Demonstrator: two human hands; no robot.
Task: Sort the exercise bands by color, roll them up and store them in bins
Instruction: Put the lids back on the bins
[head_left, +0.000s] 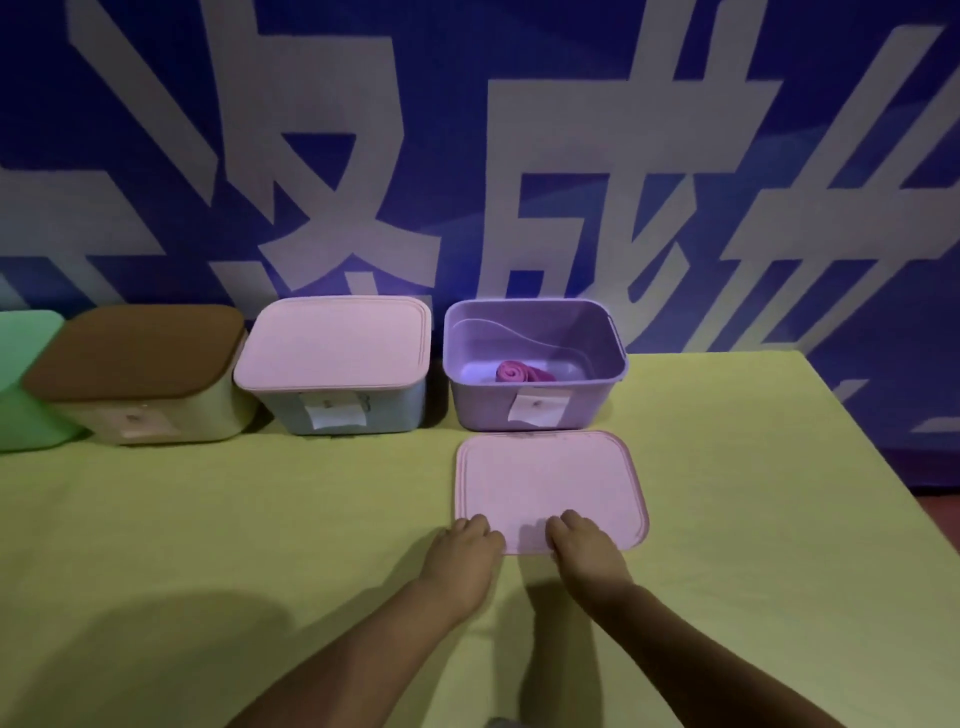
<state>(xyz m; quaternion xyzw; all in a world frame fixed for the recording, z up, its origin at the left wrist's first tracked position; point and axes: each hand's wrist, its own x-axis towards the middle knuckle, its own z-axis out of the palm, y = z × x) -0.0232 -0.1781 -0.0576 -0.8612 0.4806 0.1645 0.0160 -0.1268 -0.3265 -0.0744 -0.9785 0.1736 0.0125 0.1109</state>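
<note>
two hands (524, 551) gripping pink lid (550, 486) | purple bin (537, 410) open behind | three lidded bins (337, 364) left

I'm seeing a yellow-green tablecloth (260, 519), a pink loose lid (548, 483) lower centre, a lilac open bin (587, 400) with a magenta rolled band (519, 372), a pale blue bin (395, 408) under a pink lid (335, 343), a cream bin (208, 415) topped brown, a green bin (26, 384) far left, and a blue backdrop (467, 52) with big grey-white characters.
</note>
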